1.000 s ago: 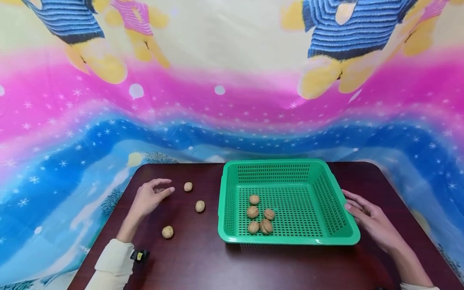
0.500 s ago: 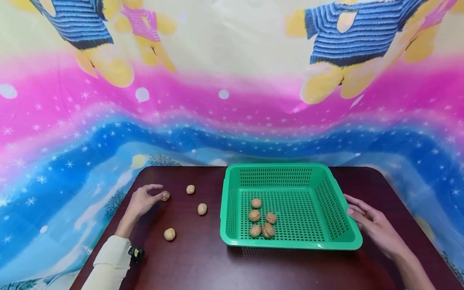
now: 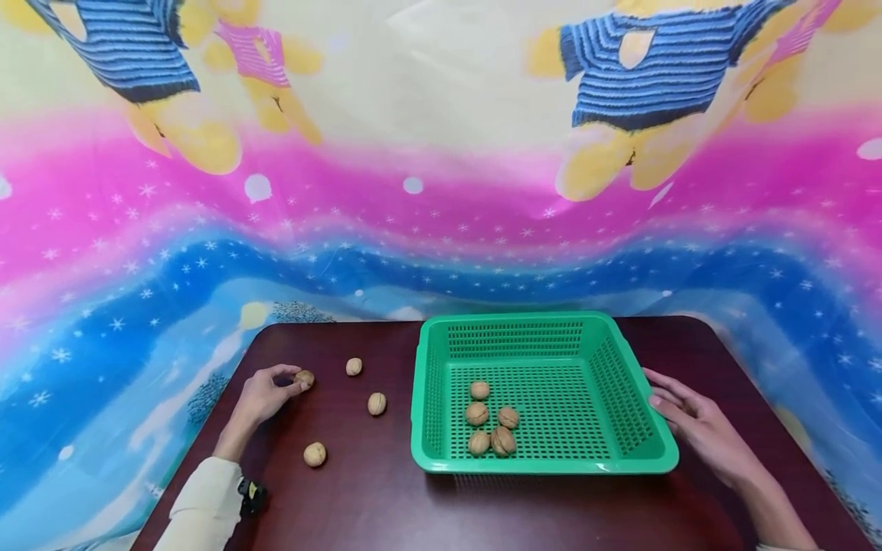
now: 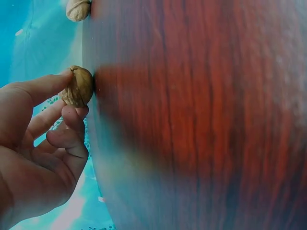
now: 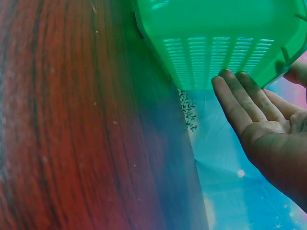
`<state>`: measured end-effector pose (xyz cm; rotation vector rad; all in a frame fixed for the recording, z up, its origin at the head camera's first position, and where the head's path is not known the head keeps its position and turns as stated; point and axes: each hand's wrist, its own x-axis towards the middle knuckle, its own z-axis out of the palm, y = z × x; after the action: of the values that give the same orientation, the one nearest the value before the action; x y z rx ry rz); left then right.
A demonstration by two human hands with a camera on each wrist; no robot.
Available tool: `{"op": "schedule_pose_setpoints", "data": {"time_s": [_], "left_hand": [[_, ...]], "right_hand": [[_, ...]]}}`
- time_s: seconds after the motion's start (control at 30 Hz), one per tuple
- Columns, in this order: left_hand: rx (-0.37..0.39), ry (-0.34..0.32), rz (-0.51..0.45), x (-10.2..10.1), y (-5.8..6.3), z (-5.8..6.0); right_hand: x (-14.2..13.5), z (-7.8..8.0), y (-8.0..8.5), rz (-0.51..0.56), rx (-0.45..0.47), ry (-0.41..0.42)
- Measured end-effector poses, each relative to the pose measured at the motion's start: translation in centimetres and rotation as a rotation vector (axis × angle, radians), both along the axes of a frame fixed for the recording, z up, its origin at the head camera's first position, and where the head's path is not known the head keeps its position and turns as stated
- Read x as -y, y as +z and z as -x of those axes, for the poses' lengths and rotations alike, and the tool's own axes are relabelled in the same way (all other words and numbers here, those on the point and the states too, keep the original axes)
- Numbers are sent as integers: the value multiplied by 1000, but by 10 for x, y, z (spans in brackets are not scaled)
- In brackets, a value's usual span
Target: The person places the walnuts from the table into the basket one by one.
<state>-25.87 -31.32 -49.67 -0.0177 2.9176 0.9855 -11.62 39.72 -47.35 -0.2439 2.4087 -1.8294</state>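
My left hand [image 3: 263, 394] pinches a walnut [image 3: 305, 379] between thumb and fingers, at the left of the table. In the left wrist view that walnut [image 4: 79, 87] sits at the fingertips, right by the tabletop. Three loose walnuts lie nearby: one farther back [image 3: 354, 366], one to the right [image 3: 377, 404] and one nearer [image 3: 315, 454]. On the right stands a green plastic basket [image 3: 544, 467] with several walnuts [image 3: 477, 414] at its left side. My right hand [image 3: 703, 425] touches its right side; in the right wrist view straight fingers [image 5: 237, 103] rest against the outer wall, thumb at the rim.
The dark red-brown table [image 3: 358, 505] has rounded far corners. A printed cloth [image 3: 413, 229] with bears and snowflakes hangs behind it and around its sides. A small black device [image 3: 253, 496] is strapped at the left wrist.
My left hand, first with bent fingers and no visible walnut, now pinches a walnut that came into view at its fingertips. The right hand stays at the basket, which holds the same walnuts.
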Motion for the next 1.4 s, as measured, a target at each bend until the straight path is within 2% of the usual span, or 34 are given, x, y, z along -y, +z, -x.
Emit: {"op": "schedule_pose_setpoints", "data": {"time_s": [0.2, 0.43, 0.67, 0.83, 1.0, 1.23, 1.4], "left_hand": [[-33, 0, 20, -2, 4, -1], [-92, -42, -31, -23, 22, 3], [-122, -108, -74, -62, 49, 6], [-158, -183, -99, -92, 69, 4], [-160, -257, -136, -124, 85, 3], [-201, -340, -177, -166, 98, 3], [-190, -402, -198, -193, 102, 2]], "right_hand": [[3, 2, -2, 10, -5, 10], [1, 1, -2, 5, -10, 6], [1, -2, -1, -10, -5, 9], [2, -1, 0, -19, -7, -2], [3, 0, 0, -6, -9, 0], [3, 0, 0, -1, -9, -2], [3, -1, 0, 13, -13, 6]]}}
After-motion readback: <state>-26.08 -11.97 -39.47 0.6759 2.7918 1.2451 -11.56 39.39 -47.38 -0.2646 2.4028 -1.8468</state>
